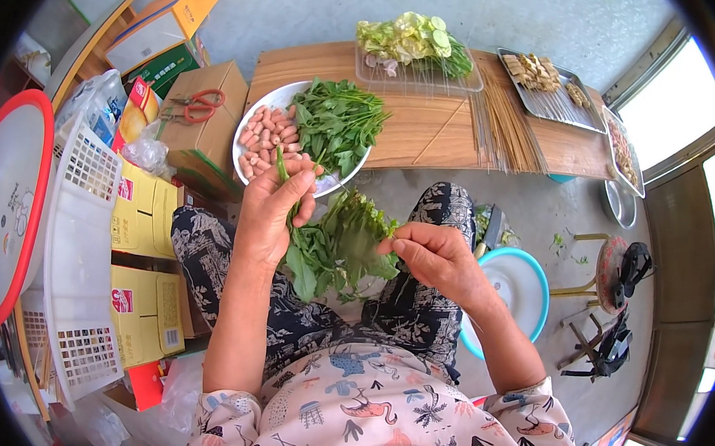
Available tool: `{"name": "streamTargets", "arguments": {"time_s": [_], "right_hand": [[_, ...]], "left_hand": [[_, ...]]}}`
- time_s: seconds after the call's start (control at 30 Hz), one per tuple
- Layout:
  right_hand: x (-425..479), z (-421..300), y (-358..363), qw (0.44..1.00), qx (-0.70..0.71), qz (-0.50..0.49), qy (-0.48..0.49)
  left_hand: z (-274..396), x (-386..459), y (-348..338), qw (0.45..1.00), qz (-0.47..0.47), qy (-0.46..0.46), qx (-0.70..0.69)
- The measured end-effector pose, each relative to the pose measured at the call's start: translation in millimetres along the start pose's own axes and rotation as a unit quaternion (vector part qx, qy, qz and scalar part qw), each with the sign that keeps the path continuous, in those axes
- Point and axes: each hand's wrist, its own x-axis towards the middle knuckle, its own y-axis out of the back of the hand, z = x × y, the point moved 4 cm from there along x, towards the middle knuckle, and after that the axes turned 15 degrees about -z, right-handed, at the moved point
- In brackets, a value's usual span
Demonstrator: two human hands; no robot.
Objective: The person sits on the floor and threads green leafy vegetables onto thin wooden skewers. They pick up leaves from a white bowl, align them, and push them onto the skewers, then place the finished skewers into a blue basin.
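Over my lap, my left hand (277, 208) grips the stems of a bunch of leafy greens (308, 263), whose leaves hang below the fingers. My right hand (433, 253) pinches the right edge of a folded cluster of green leaves (360, 232). From the top of that cluster pokes a thin skewer tip (340, 183); the leaves and hand hide the skewer's middle. Just beyond my left hand, a white bowl (333, 84) on the table's edge holds small pink sausages (270, 133) and a pile of leafy greens (336, 122).
On the wooden table (427, 122) lie loose skewers (510, 128), a tray of lettuce skewers (413, 46) and a tray of tofu-like skewers (547, 87). A blue-rimmed basin (514, 290) and a knife (489, 232) are at right. Scissors (198, 106) rest on a carton (208, 88).
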Motion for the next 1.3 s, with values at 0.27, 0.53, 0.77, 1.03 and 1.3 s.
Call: {"name": "streamTargets", "arguments": {"time_s": [0.27, 0.53, 0.77, 1.03, 1.3], "right_hand": [[-9.1, -6.8, -2.5, 0.999, -0.022, 0.003, 0.024], [-10.7, -9.6, -5.6, 0.999, -0.028, -0.003, 0.017], [-9.0, -11.0, -7.2, 0.999, -0.032, -0.008, 0.023], [-8.8, -10.3, -7.9, 1.000, -0.024, -0.008, 0.018], [-8.3, -11.4, -8.8, 0.999, -0.031, -0.008, 0.021]], "left_hand": [[9.3, -1.5, -13.7, 0.999, 0.017, -0.004, -0.036], [4.2, -0.9, -11.2, 0.996, 0.001, -0.002, -0.087], [4.5, -2.0, -8.3, 0.995, -0.005, -0.001, -0.101], [5.7, -1.7, -8.1, 0.995, -0.014, 0.000, -0.103], [7.3, -2.8, -10.0, 0.996, -0.014, 0.008, -0.092]]}}
